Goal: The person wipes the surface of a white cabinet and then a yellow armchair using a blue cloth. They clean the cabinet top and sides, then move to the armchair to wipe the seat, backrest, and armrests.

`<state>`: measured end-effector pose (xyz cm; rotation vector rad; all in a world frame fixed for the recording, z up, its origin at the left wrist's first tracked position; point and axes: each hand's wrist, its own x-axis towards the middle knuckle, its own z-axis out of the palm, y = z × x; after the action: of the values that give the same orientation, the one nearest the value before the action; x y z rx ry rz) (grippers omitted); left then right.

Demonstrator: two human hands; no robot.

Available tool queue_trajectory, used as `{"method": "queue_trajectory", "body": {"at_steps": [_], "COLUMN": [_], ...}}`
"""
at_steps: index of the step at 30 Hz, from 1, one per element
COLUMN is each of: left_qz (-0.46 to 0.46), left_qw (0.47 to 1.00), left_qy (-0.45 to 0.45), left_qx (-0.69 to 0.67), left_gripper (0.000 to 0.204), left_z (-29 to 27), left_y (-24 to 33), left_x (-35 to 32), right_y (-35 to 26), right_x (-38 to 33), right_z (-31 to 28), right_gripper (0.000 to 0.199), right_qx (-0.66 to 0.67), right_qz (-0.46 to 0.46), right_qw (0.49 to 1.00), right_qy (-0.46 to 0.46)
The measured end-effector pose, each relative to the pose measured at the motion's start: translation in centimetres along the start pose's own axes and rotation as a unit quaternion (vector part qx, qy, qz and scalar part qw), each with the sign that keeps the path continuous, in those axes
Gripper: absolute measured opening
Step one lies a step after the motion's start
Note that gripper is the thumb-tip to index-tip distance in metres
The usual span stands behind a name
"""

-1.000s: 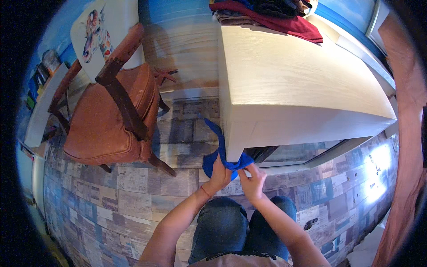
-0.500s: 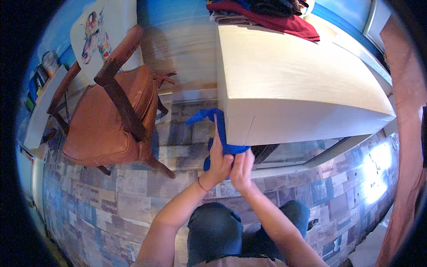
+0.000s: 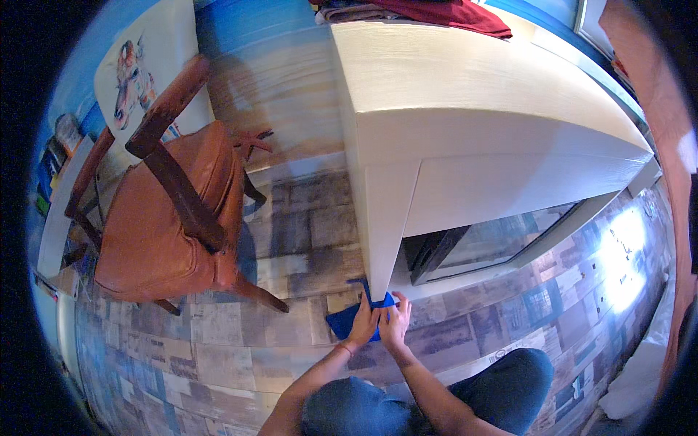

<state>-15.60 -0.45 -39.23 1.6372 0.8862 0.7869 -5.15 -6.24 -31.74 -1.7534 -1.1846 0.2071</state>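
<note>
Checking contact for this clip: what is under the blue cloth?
The blue cloth lies on the patterned floor by the table leg. Both hands, left and right, cover its right part, hiding what is beneath.

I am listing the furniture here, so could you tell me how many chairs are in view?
1: a brown leather chair with a dark wooden frame stands on the patterned floor, left of the white table. Others may lie outside the picture.

Both forearms came up from the lower edge bare, no sleeves on them. The left hand carried a thin orange-red band round its wrist; the right hand wore nothing, no ring or watch to be seen. Dark blue trousers covered both knees, the fabric plain and unmarked
</note>
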Motion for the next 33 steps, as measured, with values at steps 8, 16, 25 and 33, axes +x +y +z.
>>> {"method": "queue_trajectory", "body": {"at_steps": [8, 16, 25, 33], "left_qz": [0.198, 0.131, -0.093, 0.017], "left_qw": [0.967, 0.984, 0.983, 0.991], "left_qy": [0.071, 0.115, 0.026, 0.117], "left_qx": [0.143, 0.029, -0.156, -0.064], "left_gripper": [0.068, 0.068, 0.048, 0.047], "left_z": [-3.3, 0.2, 4.7, 4.6], "left_y": [14.6, 3.1, -9.9, 2.7], "left_x": [4.4, 3.9, -1.1, -0.9], "right_y": [-9.6, -1.7, 7.6, 6.9], "right_x": [6.2, 3.8, -3.5, -1.9], "right_z": [-5.2, 1.1, 4.6, 4.0], "right_gripper": [0.029, 0.03, 0.035, 0.022], "right_qx": [0.161, 0.332, 0.032, 0.244], "right_qz": [-0.099, 0.165, 0.132, 0.22], "right_qw": [0.968, 0.928, 0.991, 0.944], "right_qy": [0.168, 0.031, 0.018, 0.031]}}
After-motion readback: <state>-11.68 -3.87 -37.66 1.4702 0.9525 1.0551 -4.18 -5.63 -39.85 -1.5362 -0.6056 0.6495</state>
